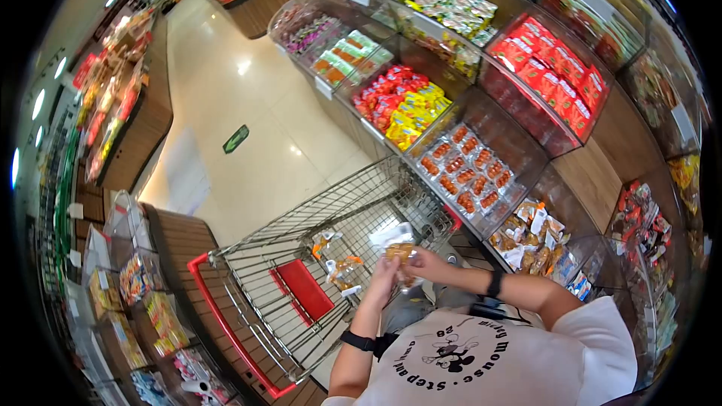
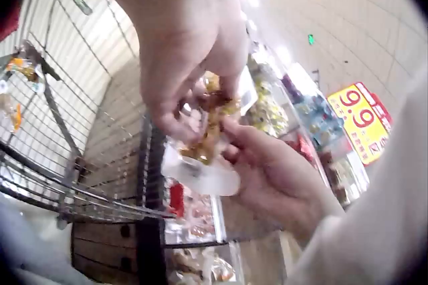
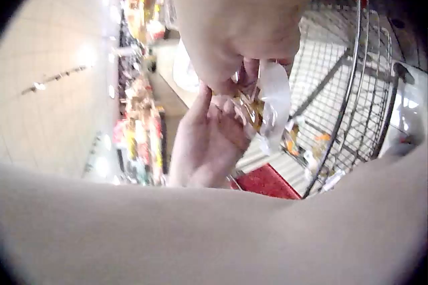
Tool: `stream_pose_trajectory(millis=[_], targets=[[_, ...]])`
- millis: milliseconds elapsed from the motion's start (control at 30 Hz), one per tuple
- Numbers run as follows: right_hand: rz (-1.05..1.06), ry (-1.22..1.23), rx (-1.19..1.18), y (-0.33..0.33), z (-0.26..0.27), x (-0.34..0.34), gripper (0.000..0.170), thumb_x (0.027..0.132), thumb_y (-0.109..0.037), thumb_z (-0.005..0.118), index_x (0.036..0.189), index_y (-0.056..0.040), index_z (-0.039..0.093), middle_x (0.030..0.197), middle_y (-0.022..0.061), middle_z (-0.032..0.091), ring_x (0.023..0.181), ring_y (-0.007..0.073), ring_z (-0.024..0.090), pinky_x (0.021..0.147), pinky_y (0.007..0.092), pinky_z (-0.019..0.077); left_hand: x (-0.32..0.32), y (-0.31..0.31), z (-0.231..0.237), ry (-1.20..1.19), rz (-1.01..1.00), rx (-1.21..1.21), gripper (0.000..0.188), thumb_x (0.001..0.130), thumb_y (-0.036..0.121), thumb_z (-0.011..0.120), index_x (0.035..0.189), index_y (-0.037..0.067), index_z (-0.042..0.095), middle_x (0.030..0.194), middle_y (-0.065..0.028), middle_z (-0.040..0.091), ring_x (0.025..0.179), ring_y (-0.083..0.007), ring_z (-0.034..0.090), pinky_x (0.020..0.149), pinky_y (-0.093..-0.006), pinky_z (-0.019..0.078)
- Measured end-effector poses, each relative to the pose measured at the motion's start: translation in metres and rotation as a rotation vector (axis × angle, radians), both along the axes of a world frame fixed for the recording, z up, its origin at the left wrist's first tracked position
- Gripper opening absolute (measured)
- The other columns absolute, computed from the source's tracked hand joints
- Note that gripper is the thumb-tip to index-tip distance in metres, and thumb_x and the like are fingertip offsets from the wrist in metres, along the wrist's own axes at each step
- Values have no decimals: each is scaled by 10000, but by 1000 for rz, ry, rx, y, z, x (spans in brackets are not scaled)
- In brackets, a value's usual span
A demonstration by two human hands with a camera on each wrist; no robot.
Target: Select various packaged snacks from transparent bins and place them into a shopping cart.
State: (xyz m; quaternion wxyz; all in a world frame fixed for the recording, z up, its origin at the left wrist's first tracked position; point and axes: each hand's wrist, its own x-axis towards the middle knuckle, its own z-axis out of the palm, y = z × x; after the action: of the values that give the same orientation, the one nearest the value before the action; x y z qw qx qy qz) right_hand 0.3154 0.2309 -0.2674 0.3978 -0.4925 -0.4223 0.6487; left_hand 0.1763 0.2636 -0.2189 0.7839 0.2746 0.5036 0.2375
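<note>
Both hands hold a clear packet of brown food with a white label (image 1: 400,253) above the shopping cart. The left hand (image 1: 382,280) pinches its near-left side and the right hand (image 1: 430,265) pinches the other side. In the left wrist view, the left hand (image 2: 190,58) comes down from the top, and the right hand (image 2: 281,175) meets it at the brown packet (image 2: 204,145). The right wrist view has the right hand (image 3: 241,24) above, the left hand (image 3: 207,141) below, and the packet (image 3: 251,108) partly covered by fingers.
The cart (image 1: 263,240) has a red child-seat panel (image 1: 302,290) and orange-white packets (image 1: 346,274) inside. Clear bins of red packets (image 1: 534,68) and tomato-like packs (image 1: 466,169) line the right side. A wooden shelf unit (image 1: 180,248) stands left, beside the tiled aisle (image 1: 263,120).
</note>
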Motion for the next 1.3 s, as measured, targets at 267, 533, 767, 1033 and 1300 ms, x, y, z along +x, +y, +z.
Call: stream_pose_trajectory(millis=[267, 533, 767, 1033, 1300], targets=[[377, -505, -84, 35, -103, -103, 226, 646, -157, 587, 806, -21, 502, 708, 78, 543, 636, 160, 521, 560, 280, 424, -156, -27, -144, 263, 292, -293, 234, 751, 203, 468, 933, 57, 457, 792, -22, 484, 733, -137, 462, 600, -264, 374], [-117, 109, -123, 7, -50, 19, 112, 767, -59, 461, 864, -7, 477, 746, 67, 538, 654, 122, 528, 599, 227, 429, -136, -6, -140, 73, 587, -253, 243, 777, 224, 448, 953, 58, 470, 855, -37, 527, 714, -152, 507, 577, -250, 407], [-879, -316, 4, -91, -22, 174, 128, 731, 4, 414, 845, -23, 466, 689, 75, 523, 625, 125, 512, 526, 227, 411, 31, 9, -42, -269, -85, -87, 298, 792, 167, 418, 1048, 15, 413, 935, -132, 518, 802, -186, 522, 666, -283, 438], [-385, -1290, -363, -123, -85, 234, 346, 628, -307, 544, 827, -26, 514, 777, 134, 541, 750, 279, 505, 653, 395, 374, 176, 12, -15, -251, -543, -131, 284, 809, 144, 380, 1058, 8, 401, 956, -119, 513, 839, -156, 502, 705, -258, 410], [-62, -1286, -685, -98, -87, 244, 516, 542, -363, 626, 888, 7, 526, 865, 160, 527, 906, 303, 452, 821, 407, 268, 237, -4, -61, 42, -803, 463, 208, 820, 145, 380, 966, 18, 458, 858, -76, 544, 725, -112, 512, 644, -260, 414]])
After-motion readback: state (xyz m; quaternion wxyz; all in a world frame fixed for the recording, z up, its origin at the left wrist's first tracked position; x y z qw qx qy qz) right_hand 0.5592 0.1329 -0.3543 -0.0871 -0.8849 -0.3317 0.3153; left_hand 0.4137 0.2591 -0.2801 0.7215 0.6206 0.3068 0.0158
